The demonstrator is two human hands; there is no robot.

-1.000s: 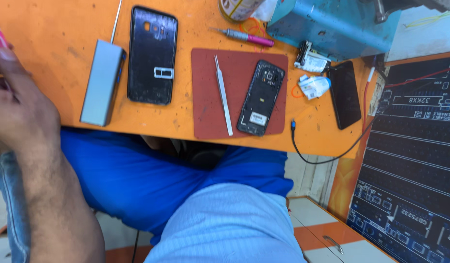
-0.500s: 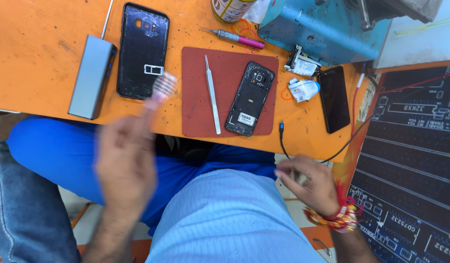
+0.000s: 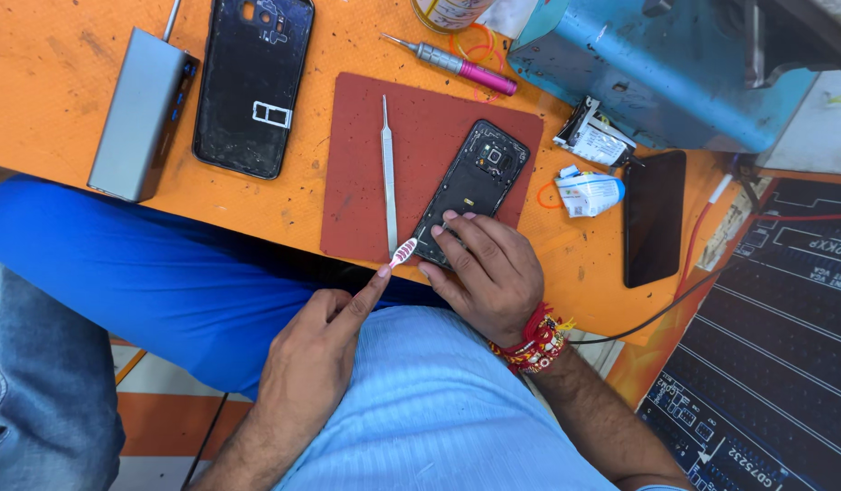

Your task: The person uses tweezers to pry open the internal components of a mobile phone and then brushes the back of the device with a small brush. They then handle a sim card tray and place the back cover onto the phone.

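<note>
2 hands meet at an opened phone (image 3: pixel 473 189) on a red mat (image 3: pixel 357 173) at the worktop's (image 3: pixel 47 73) near edge.

The right hand (image 3: pixel 486 273) presses fingertips on the phone's lower end; the left hand (image 3: pixel 316 355) pinches a small pink-and-white brush (image 3: pixel 403 252) just beside it. The phone looks light, stiff and fragile inside, best held by its side edges. Right of the mat lie 2 small crumpled white packets (image 3: pixel 591 193), 1 with a blue end; a round tin (image 3: pixel 449 13) stands at the far edge.
</note>
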